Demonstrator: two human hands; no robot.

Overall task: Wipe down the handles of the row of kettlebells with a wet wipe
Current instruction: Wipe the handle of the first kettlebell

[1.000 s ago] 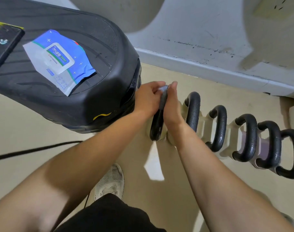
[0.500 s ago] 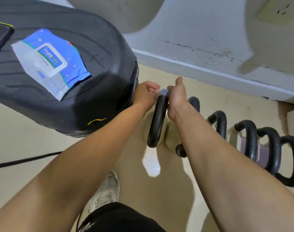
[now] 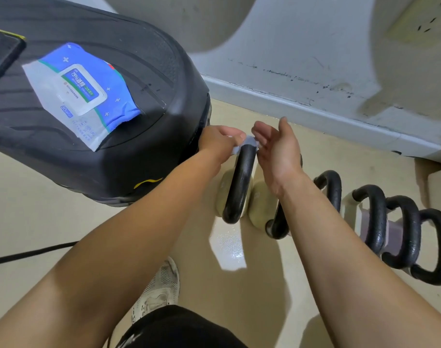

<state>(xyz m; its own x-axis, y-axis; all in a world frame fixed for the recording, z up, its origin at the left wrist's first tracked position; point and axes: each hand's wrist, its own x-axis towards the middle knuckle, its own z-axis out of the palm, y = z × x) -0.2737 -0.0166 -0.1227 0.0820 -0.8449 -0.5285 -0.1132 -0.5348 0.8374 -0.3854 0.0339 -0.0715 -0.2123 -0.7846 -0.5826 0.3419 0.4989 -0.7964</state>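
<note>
A row of kettlebells with black handles stands on the beige floor, running from the centre to the right. The leftmost kettlebell handle (image 3: pixel 239 182) has a pale wet wipe (image 3: pixel 248 141) draped over its top. My left hand (image 3: pixel 220 143) pinches the wipe against the left side of that handle. My right hand (image 3: pixel 277 149) is just right of the handle top, fingers spread and relaxed, holding nothing. The second handle (image 3: pixel 277 224) is partly hidden by my right forearm. Further handles (image 3: pixel 375 217) follow to the right.
A large black machine housing (image 3: pixel 129 151) sits close on the left, with a blue and white pack of wet wipes (image 3: pixel 81 91) lying on it. A grey wall and skirting (image 3: pixel 315 114) run behind. A black cable (image 3: pixel 26 253) crosses the floor; my shoe (image 3: pixel 159 290) is below.
My right hand has let go of the wipe and opened, drawing slightly away from the handle top. My left hand still holds the wipe on the first handle.
</note>
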